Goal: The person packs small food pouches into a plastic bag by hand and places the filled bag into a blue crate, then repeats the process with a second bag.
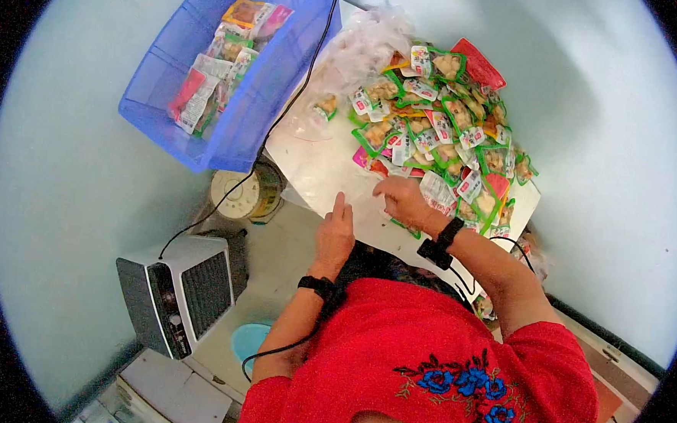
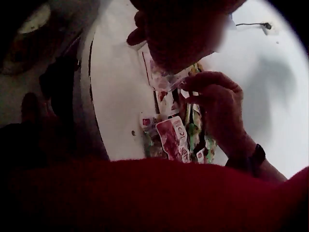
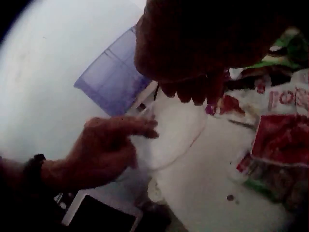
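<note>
A thin clear plastic bag (image 3: 178,137) spans the space between both hands over the white table (image 1: 303,160). My left hand (image 1: 335,238) holds the bag's left side, its forefinger lying along the film in the right wrist view. On the other side, my right hand (image 1: 411,204) pinches the bag with thumb and fingertips; the left wrist view shows that pinch. Just beyond the right hand spreads a heap of small sealed snack packets (image 1: 442,133), many with green edges and some red. The left hand is dark and close to the camera in its own wrist view.
Crumpled clear bags (image 1: 370,48) lie at the table's back left. A blue plastic crate (image 1: 264,93) with several packets stands left of the table, a black cable crossing it. Below are a lidded bucket (image 1: 236,195), a box-shaped appliance (image 1: 177,295) and a light-blue basin (image 1: 249,341).
</note>
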`<state>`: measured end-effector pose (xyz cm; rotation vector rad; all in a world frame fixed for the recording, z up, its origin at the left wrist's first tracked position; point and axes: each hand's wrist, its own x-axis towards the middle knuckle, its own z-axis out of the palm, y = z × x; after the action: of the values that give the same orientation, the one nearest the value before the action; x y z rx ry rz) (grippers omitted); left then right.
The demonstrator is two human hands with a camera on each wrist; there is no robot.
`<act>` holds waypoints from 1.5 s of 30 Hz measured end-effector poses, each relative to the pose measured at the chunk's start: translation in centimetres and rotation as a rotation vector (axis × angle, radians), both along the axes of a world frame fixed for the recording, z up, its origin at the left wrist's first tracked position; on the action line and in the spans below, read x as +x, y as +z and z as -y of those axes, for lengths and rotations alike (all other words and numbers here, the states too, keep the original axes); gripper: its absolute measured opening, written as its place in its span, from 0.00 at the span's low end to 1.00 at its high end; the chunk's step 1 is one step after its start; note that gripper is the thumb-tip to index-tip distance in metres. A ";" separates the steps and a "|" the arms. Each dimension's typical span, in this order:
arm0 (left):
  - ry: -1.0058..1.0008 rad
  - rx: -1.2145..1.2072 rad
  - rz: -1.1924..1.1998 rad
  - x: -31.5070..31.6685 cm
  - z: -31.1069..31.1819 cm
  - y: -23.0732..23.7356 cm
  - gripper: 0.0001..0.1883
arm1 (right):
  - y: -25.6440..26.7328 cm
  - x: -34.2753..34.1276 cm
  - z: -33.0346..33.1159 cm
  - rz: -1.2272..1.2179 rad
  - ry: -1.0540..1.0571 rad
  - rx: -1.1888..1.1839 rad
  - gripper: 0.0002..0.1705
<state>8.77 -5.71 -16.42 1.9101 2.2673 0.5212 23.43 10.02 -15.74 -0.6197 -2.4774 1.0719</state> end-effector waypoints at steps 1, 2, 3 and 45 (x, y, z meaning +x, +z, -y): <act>0.006 -0.008 -0.020 -0.1 -0.2 -0.1 0.18 | 0.3 -0.4 -0.8 0.039 -0.052 0.018 0.14; 0.006 -0.024 -0.025 -0.2 -0.3 0.0 0.18 | 0.5 -1.1 -1.5 0.065 -0.092 0.020 0.12; 0.004 -0.039 -0.031 -0.3 -0.4 0.1 0.18 | 1.0 -2.5 -2.2 0.089 -0.134 0.023 0.11; 0.143 -0.028 0.131 1.0 -1.8 1.7 0.22 | 2.2 2.5 -1.5 0.380 -0.318 0.378 0.31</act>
<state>9.75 -3.96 -14.67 1.6572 2.3246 0.6091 25.91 11.48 -13.58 -1.1261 -2.6642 0.3774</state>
